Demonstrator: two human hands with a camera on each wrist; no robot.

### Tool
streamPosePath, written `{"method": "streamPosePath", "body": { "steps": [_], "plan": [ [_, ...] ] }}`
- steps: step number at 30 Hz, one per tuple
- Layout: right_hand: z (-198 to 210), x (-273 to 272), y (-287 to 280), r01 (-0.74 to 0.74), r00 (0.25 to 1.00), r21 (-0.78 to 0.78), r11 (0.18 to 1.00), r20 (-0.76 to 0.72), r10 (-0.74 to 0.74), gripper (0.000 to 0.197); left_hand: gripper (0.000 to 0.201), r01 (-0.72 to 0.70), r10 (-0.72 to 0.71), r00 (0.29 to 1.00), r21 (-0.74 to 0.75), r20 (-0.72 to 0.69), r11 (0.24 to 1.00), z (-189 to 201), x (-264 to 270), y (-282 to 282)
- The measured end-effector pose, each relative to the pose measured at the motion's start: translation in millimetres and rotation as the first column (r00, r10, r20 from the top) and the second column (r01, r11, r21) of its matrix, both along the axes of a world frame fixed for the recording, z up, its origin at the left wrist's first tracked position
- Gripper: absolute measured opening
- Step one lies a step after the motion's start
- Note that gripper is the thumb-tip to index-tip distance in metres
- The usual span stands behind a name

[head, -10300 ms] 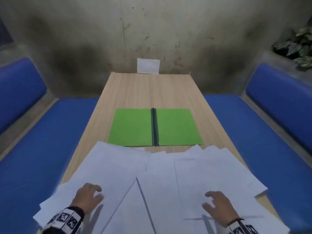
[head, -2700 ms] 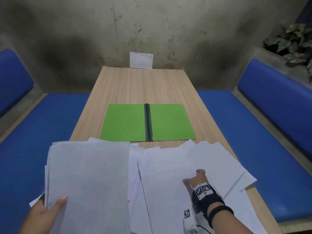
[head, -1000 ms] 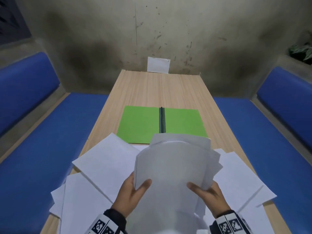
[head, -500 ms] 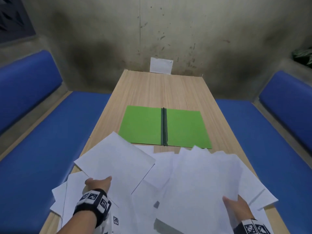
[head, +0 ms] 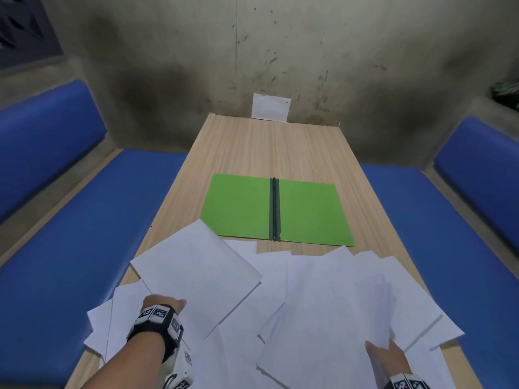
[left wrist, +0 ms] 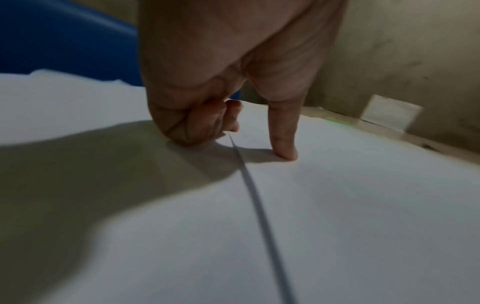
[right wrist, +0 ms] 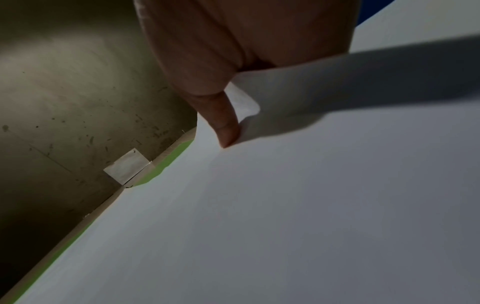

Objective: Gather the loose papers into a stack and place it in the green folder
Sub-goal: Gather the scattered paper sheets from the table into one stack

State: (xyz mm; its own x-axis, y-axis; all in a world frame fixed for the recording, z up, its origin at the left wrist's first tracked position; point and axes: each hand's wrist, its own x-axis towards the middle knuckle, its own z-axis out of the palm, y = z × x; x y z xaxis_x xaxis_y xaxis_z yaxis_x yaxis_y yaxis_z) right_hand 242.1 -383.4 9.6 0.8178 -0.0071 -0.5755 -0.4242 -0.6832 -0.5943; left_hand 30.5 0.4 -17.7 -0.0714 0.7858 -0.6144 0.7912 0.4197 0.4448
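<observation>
Loose white paper sheets [head: 280,299] are spread in an overlapping fan over the near end of the pale wood-grain desk [head: 269,147]. The flat, open green folder with a dark centre spine [head: 238,211] lies just beyond them; its near-left corner is overlapped by one sheet, and nothing has been placed in it yet.

Left hand [head: 161,301]: set down on the left part of the spread. In the left wrist view the thumb [left wrist: 283,133] is seen pressed straight onto a top sheet, with the other fingers [left wrist: 197,125] curled at the sheet's edge. Whether that edge is actually pinched cannot be told.

Right hand [head: 386,357]: a bundle of sheets is gripped at its near corner, thumb [right wrist: 224,121] on top, remaining fingers hidden beneath the paper. The bundle is seen raised off the desk in the right wrist view.

Handling, judged:
- Sheets are light, thin and floppy; sag is expected if held by one corner only.
- Paper on paper is slippery, so fanning and slide-out are likely with a loose grip.
- Creasing at pinched corners is a risk.
- Best hold: both long edges, thumbs on top and fingers under, then squared by tapping an edge on the desk.
- Task is judged early: most sheets are ungathered.
</observation>
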Motion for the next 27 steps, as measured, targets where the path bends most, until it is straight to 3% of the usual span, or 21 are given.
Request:
{"method": "streamPosePath", "body": {
  "steps": [4, 11, 18, 20, 23, 27],
  "plan": [
    [-1.8, -2.1, -0.8, 0.014, 1.0, 0.004, 1.0, 0.011, -0.014, 0.047, 0.077, 0.066, -0.058, 0.98, 0.037, -0.188, 0.997, 11.4, -3.0, -11.7],
    [-4.8, -2.5, -0.9, 0.01, 1.0, 0.0, 1.0, 0.021, -0.01, 0.047, 0.069, 0.074, -0.072, 0.992, 0.016, -0.107, 0.997, 14.3, -2.9, -7.1],
    [-2.3, -2.9, -2.6, 0.03, 1.0, 0.012, 0.999, -0.006, -0.029, 0.049, 0.049, 0.276, -0.276, 0.959, -0.018, -0.059, 0.961, 14.2, -40.6, -2.6],
    [-2.2, -3.4, -1.9, 0.034, 0.999, 0.017, 0.999, -0.012, -0.033, 0.051, 0.058, 0.289, -0.293, 0.943, -0.049, -0.156, 0.956, 17.9, -66.1, -4.3],
    [-3.5, -2.2, -1.7, 0.048, 0.999, 0.03, 0.998, -0.016, -0.048, 0.054, 0.053, 0.289, -0.269, 0.903, 0.012, -0.335, 0.957, 21.8, -98.6, -11.2],
    [-4.0, -3.4, -1.1, 0.069, 0.997, 0.032, 0.997, -0.029, -0.068, 0.051, 0.041, 0.288, -0.259, 0.923, 0.064, -0.284, 0.956, 24.4, -113.1, -18.6]
  ]
}}
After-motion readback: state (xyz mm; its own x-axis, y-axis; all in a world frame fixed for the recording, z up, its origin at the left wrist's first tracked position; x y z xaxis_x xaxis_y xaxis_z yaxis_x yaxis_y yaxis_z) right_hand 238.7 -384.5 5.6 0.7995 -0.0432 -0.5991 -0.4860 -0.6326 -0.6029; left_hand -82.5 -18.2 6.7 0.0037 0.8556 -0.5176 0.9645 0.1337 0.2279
